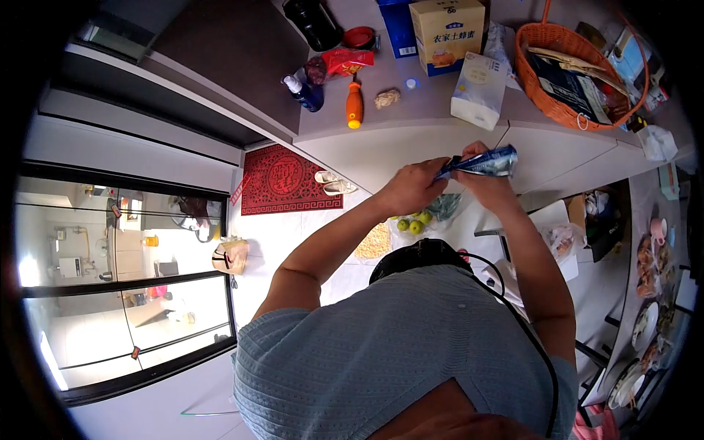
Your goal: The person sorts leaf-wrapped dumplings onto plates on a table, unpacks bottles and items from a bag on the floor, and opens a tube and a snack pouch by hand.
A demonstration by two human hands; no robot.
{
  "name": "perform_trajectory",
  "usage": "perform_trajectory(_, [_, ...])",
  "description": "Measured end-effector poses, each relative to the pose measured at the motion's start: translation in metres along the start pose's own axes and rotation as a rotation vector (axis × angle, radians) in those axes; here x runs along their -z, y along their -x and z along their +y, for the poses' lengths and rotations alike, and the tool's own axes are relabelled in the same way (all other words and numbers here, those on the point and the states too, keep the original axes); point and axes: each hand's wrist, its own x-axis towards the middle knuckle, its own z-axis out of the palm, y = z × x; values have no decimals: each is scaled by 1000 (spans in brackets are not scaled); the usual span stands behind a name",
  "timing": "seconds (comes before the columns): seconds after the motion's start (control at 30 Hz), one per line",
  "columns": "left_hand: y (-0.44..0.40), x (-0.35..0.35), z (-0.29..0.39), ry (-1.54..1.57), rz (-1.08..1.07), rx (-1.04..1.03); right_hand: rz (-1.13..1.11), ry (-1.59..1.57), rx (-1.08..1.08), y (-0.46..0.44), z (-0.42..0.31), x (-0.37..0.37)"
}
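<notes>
A crumpled blue and silver plastic packet (493,163) is held in front of my body, just off the counter's front edge. My left hand (419,185) is closed around its narrow, bunched end. My right hand (480,170) is closed on its middle, with the wider end sticking out to the right. What is inside the packet cannot be seen. Nearest on the counter (411,110) are a white carton (479,91), a small beige bundle (387,98), a white and blue cap (411,83) and an orange-handled tool (354,104).
A yellow honey box (446,35), a blue spray bottle (304,94), a red packet (347,62) and an orange basket (524,70) stand on the counter. Green fruits (416,224) lie below my hands. A red mat (290,180) and light shoes (337,185) are on the floor.
</notes>
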Motion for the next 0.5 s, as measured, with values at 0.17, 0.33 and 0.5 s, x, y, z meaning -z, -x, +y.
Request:
perform_trajectory(0.17, [4,13,6,-13,23,-17,-84,-435,-503,-10,-22,31])
perform_trajectory(0.33, [2,14,12,-13,-47,35,-22,-415,-403,-5,-28,31])
perform_trajectory(0.5, [1,8,9,80,-38,83,33,-419,-369,4,-16,15])
